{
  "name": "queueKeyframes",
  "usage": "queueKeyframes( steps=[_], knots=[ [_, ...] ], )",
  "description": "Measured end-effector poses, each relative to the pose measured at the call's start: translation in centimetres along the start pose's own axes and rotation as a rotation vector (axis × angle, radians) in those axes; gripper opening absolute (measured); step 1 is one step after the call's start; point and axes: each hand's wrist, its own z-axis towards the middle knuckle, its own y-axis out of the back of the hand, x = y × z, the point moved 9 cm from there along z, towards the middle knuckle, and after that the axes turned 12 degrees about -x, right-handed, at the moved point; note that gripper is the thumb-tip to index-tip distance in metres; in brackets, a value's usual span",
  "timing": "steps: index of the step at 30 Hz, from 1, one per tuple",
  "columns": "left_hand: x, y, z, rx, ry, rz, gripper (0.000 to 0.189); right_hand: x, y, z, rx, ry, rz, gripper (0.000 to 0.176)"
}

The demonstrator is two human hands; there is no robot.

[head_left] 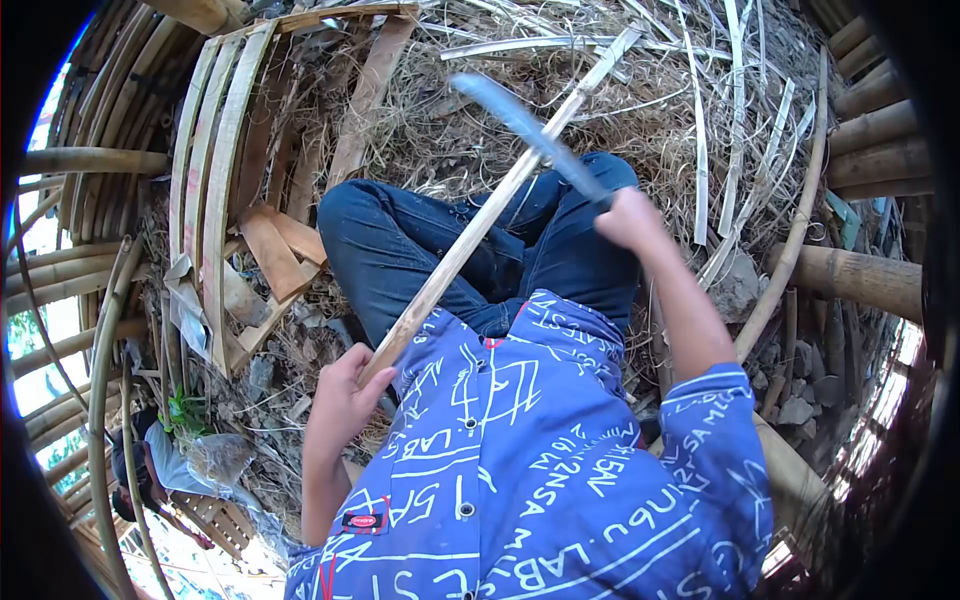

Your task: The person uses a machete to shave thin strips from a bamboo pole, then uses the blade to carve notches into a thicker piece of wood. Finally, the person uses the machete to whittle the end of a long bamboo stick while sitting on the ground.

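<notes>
A long pale bamboo strip (467, 240) slants up and to the right across my crossed legs. My left hand (345, 392) is wrapped round its near end, close to my waist, with the thumb on top. My right hand (632, 219) grips the handle of a machete (500, 110), and the fist hides most of that handle. The grey blade points up and to the left, crossing over the strip in this view beyond my knees.
Thin shavings and split strips (697, 140) litter the ground ahead. A frame of wooden slats (230, 150) stands at the left, beside broken wood pieces (275, 245). Bamboo poles (860, 280) line both sides. Another person (145, 470) is at the lower left.
</notes>
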Motion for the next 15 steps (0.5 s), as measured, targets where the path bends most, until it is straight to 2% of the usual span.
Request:
queueKeyframes(
  steps=[2,4,7,9,13,15],
  knots=[
    [0.5,0.0,-0.5,0.01,0.017,-0.038,0.025,-5.2,0.1,4.1,-0.027,-0.047,-0.033,0.036],
    [0.7,0.0,-0.4,0.029,0.039,-0.07,0.025,-5.6,1.8,4.8,-0.079,-0.045,0.032,0.032],
    [0.3,-0.4,0.5,0.057,0.114,-0.122,0.024,-3.8,1.2,3.3,-0.02,-0.042,0.17,0.028],
    [0.5,-1.2,1.4,0.067,0.093,-0.159,0.023,-0.4,0.8,-0.5,0.068,-0.006,0.219,0.027],
    [1.4,-2.0,1.8,0.088,0.122,-0.178,0.022,5.4,-2.6,-5.9,0.203,0.188,0.141,0.024],
    [2.3,-1.7,1.6,0.111,0.109,-0.175,0.019,6.0,-2.6,-6.1,0.151,0.192,0.159,0.023]
  ],
)
